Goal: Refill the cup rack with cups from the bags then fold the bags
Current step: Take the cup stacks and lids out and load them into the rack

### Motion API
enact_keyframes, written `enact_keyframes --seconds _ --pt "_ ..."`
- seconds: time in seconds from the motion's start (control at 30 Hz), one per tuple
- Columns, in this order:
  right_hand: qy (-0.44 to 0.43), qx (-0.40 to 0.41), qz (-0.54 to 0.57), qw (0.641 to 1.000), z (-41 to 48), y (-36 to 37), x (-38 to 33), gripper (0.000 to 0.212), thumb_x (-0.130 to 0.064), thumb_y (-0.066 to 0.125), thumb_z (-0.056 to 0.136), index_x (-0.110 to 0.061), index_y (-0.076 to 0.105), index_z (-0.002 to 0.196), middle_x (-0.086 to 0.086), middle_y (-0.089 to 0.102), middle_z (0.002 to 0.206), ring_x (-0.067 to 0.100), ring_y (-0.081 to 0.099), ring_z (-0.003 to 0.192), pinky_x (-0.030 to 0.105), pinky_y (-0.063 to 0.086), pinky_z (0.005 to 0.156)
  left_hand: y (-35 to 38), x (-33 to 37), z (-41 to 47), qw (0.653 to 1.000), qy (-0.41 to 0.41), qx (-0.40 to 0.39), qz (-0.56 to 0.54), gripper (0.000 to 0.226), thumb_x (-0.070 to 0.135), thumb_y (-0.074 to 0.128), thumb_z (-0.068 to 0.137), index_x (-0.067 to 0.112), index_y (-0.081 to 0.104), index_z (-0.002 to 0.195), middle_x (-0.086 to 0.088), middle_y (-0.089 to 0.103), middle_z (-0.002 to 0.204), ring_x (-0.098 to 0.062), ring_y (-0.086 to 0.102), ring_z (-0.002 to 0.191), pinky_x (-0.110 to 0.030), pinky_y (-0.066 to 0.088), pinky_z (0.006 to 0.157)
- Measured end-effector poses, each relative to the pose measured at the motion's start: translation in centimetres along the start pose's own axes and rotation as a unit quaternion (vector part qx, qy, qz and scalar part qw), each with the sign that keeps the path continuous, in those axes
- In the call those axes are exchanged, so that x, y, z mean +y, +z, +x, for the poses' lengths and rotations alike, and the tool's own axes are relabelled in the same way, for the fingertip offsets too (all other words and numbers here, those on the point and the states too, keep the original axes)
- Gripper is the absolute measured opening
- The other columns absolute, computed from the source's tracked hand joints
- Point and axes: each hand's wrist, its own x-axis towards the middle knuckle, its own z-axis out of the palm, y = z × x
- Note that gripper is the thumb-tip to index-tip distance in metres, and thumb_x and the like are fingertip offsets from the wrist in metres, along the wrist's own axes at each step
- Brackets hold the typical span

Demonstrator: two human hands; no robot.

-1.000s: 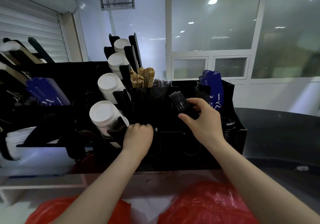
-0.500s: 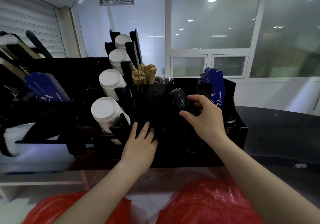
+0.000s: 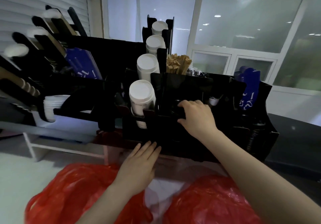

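Far left, mid-height: side rack (image 3: pixel 107 55), slanted slots with brown and white stacks, blue cards (image 3: pixel 83 65), a short white pile (image 3: pixel 52 105) at the lower end.

Bottom left: left bag (image 3: pixel 74 194), red and crumpled, under the left forearm.

Lower centre: left hand (image 3: pixel 139 164), palm down, fingers straight and close together, tips touching the bottom front edge of the rack (image 3: pixel 191 88); holds nothing.

Above that hand, running up the frame's centre: cups (image 3: pixel 141 91), four white stacks lying bottoms-out in the rack's slanted slots, none in either hand. Nearest stack just left of the right hand, apart from it.

Behind, upper centre: stirrers (image 3: pixel 178 64), upright in a compartment.

Right of centre: right hand (image 3: pixel 196 118), fingers and thumb curled round a black item (image 3: pixel 177 110) at the rack's front; too dark against the rack to tell what.

Bottom right: right bag (image 3: pixel 208 201), red, below the right forearm, with pale plastic (image 3: pixel 161 194) between the two bags.

Right edge of the rack: blue sleeves (image 3: pixel 250 85), standing upright.
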Motion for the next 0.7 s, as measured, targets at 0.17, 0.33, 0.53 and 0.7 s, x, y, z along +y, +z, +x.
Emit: enact_keyframes --seconds 0.17,0.33,0.53,0.7 --pt "-0.052 -0.098 -0.071 0.991 0.4 1.4 -0.4 0.053 -0.036 0.073 0.077 -0.026 0.052 0.125 -0.004 0.063 0.113 0.021 0.053 0.112 0.038 0.037 0.088 0.0 -1.1 -0.5 0.999 -0.040 -0.018 -0.017 0.066 0.033 0.066 0.077 0.016 0.048 0.137 -0.003 0.048 0.142 -0.018 0.037 0.137 -0.043 0.019 0.112" --pt "-0.098 -0.021 -0.100 0.990 -0.4 2.3 -0.2 0.052 -0.028 0.075 0.074 -0.025 0.054 0.122 -0.007 0.057 0.124 0.020 0.050 0.116 0.038 0.034 0.100 1.1 -1.8 -0.6 0.996 -0.059 0.005 -0.064 0.062 0.034 0.042 0.094 0.023 0.018 0.150 0.003 0.015 0.158 -0.011 0.001 0.146 -0.027 -0.017 0.110" --pt "-0.077 -0.105 -0.106 0.986 -0.3 2.4 -0.2 0.052 -0.032 0.076 0.075 -0.024 0.051 0.119 -0.006 0.061 0.111 0.020 0.050 0.115 0.042 0.031 0.101 1.4 -1.6 0.0 0.990 -0.081 0.038 -0.105 0.059 0.033 0.041 0.094 0.024 0.021 0.149 0.004 0.019 0.157 -0.010 0.004 0.146 -0.021 -0.015 0.109" --pt "-0.085 -0.148 -0.186 0.967 0.2 2.4 -1.0 0.070 -0.037 0.079 0.069 -0.020 0.045 0.127 -0.002 0.059 0.117 0.024 0.053 0.113 0.049 0.031 0.101 0.7 -1.4 0.8 0.989 -0.062 0.050 -0.128 0.058 0.032 0.041 0.094 0.025 0.023 0.149 0.005 0.021 0.156 -0.009 0.007 0.145 -0.021 -0.010 0.112"
